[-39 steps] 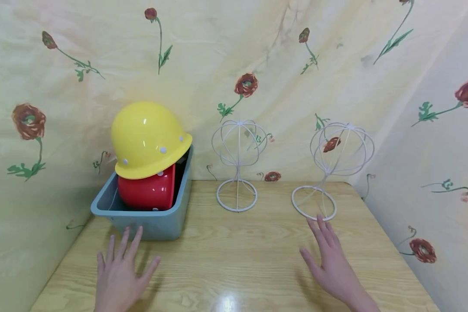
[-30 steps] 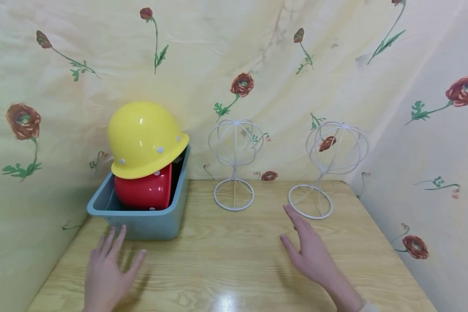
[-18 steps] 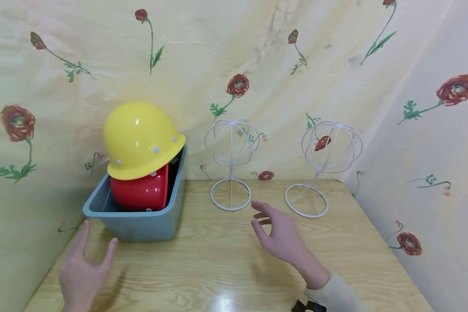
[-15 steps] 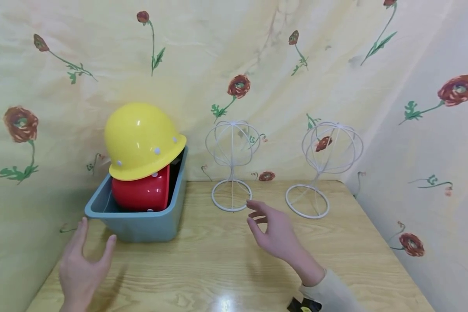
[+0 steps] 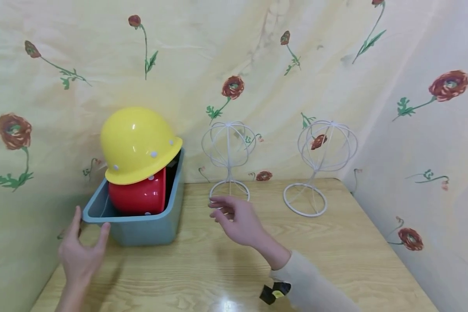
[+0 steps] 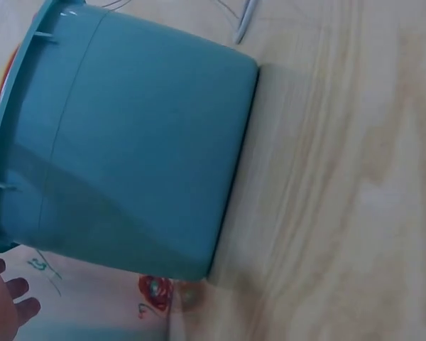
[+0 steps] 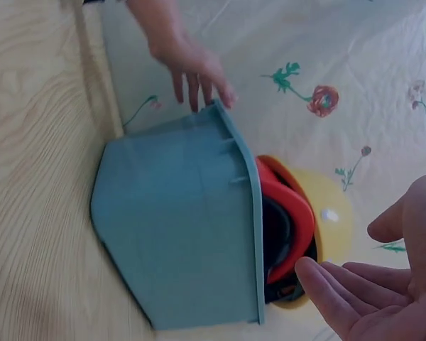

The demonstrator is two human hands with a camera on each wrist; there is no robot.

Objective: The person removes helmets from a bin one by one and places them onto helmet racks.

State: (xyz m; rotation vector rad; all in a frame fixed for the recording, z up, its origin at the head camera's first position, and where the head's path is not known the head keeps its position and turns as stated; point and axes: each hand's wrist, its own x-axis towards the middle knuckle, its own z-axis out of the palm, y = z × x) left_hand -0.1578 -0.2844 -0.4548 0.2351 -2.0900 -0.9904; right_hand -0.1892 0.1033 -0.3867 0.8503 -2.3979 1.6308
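A blue-grey plastic bin (image 5: 148, 229) stands at the left of the wooden table. In it lies a red hard hat (image 5: 136, 199) on its side, with a yellow hard hat (image 5: 138, 145) tilted on top. My left hand (image 5: 79, 255) is at the bin's front left corner, thumb and fingers spread around it, fingertips right at the rim. In the right wrist view the same left hand (image 7: 192, 64) shows beside the bin's rim. My right hand (image 5: 238, 221) is over the table to the right of the bin, fingers loosely bent, holding nothing.
Two white wire stands with globe-shaped tops are at the back: an upright middle stand (image 5: 229, 160) and a leaning right stand (image 5: 316, 173). Flower-patterned cloth (image 5: 195, 52) covers the walls behind and beside the table (image 5: 335, 242).
My left hand has moved left and forward to the bin's front corner. My right hand has moved left from the right wire stand toward the bin, its fingers bending. Bin and hats stay put.
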